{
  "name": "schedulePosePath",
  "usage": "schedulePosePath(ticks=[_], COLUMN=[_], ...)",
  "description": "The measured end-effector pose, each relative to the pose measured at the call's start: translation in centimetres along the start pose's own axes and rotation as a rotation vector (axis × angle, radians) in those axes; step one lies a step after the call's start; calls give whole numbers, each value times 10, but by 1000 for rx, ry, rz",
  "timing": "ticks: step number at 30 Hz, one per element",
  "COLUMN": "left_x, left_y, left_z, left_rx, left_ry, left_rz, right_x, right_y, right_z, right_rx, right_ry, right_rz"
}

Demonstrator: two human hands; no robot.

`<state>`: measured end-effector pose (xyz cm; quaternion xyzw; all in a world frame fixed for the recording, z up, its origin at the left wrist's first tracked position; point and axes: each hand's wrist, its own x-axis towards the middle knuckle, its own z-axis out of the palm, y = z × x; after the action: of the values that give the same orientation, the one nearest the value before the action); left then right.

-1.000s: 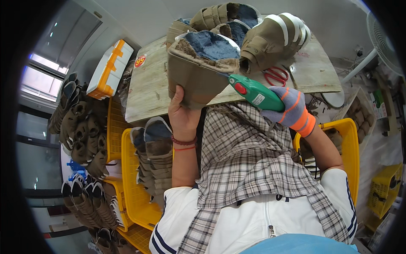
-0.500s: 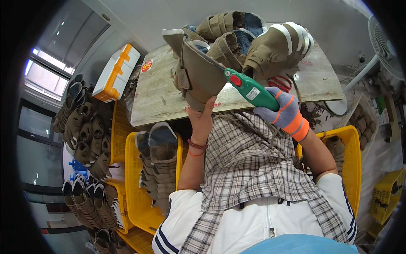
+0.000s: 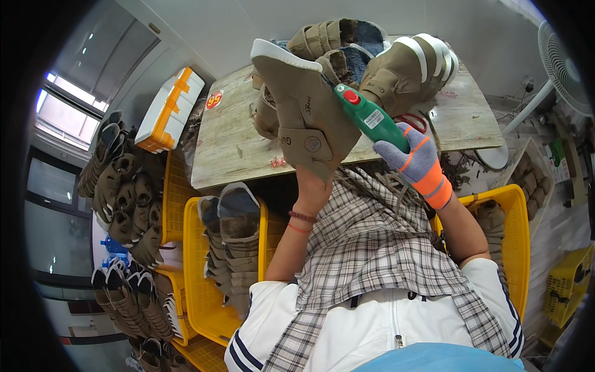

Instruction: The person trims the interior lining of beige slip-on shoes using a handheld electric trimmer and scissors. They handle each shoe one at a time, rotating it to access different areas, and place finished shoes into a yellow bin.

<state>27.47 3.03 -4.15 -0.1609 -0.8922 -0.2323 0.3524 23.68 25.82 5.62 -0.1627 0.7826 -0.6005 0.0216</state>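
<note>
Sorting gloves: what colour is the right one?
Grey with orange stripes and cuff, clearest in the head view.

The scene is being viewed by a single head-worn fisheye camera, looking steeply down and close onto the wooden table (image 3: 242, 149).

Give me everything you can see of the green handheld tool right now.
The green handheld tool is a slim plastic-looking body with a red button near its front and a pale label along its side. It slants from lower right up to upper left. The right hand, in a grey knit glove with orange bands, grips its rear. Its tip meets the upper edge of the tan suede-like shoe held up by the bare left hand above the wooden table.
</note>
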Motion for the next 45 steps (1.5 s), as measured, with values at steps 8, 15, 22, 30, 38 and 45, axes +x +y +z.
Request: schedulePosePath(ticks=[8, 15, 22, 30, 38, 45], left_x=[-12, 8, 2, 59, 11, -7], left_y=[-143, -203, -227, -128, -100, -96], left_z=[-67, -59, 38, -51, -128, -113], left_rx=[458, 615, -1228, -1588, -2305, -2246], left_ry=[146, 305, 266, 317, 419, 472], left_rz=[-260, -478, -1336, -988, -1136, -1259], right_x=[-14, -30, -27, -23, -17, -19], right_y=[56, 86, 89, 69, 58, 70], right_z=[-35, -39, -36, -32, -17, -17], right_rx=[-206, -301, -262, -591, -701, -761], right_ry=[148, 179, 130, 96, 86, 43], right_rz=[81, 102, 164, -226, -655, -749])
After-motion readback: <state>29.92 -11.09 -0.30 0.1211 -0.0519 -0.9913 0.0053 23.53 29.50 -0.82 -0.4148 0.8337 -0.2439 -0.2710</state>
